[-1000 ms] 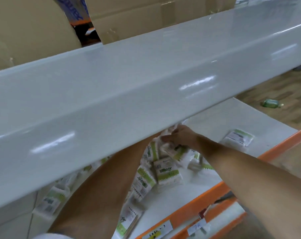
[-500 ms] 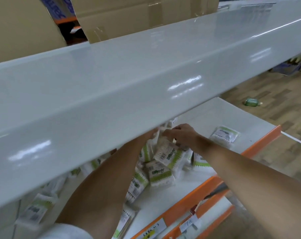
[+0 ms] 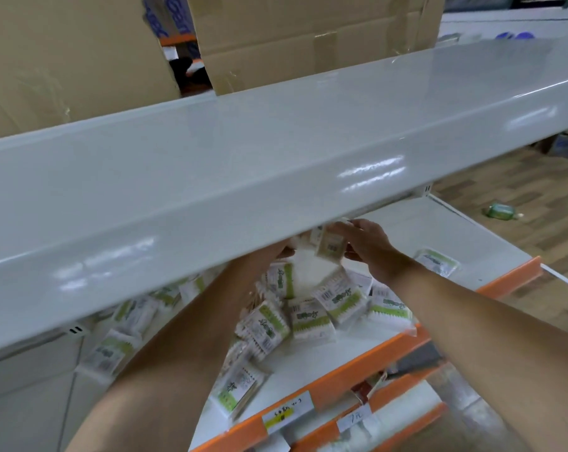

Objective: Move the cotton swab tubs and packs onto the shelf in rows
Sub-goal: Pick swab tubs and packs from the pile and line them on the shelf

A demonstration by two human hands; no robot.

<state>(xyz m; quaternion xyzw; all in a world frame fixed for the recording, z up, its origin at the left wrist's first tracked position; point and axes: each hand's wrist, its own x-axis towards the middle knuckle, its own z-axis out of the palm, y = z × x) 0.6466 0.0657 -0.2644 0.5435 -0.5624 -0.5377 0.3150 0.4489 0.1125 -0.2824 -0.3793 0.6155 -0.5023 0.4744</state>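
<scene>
Right hand (image 3: 370,247) round a raised pack (image 3: 330,247), left hand (image 3: 276,254) beside.

Head view, looking down, close under upper shelf (image 3: 211,164)

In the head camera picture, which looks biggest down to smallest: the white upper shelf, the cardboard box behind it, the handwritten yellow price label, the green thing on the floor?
1. White upper shelf
2. Cardboard box
3. Yellow price label, green item on the floor: look alike, and nearness differs, so unranked.
</scene>
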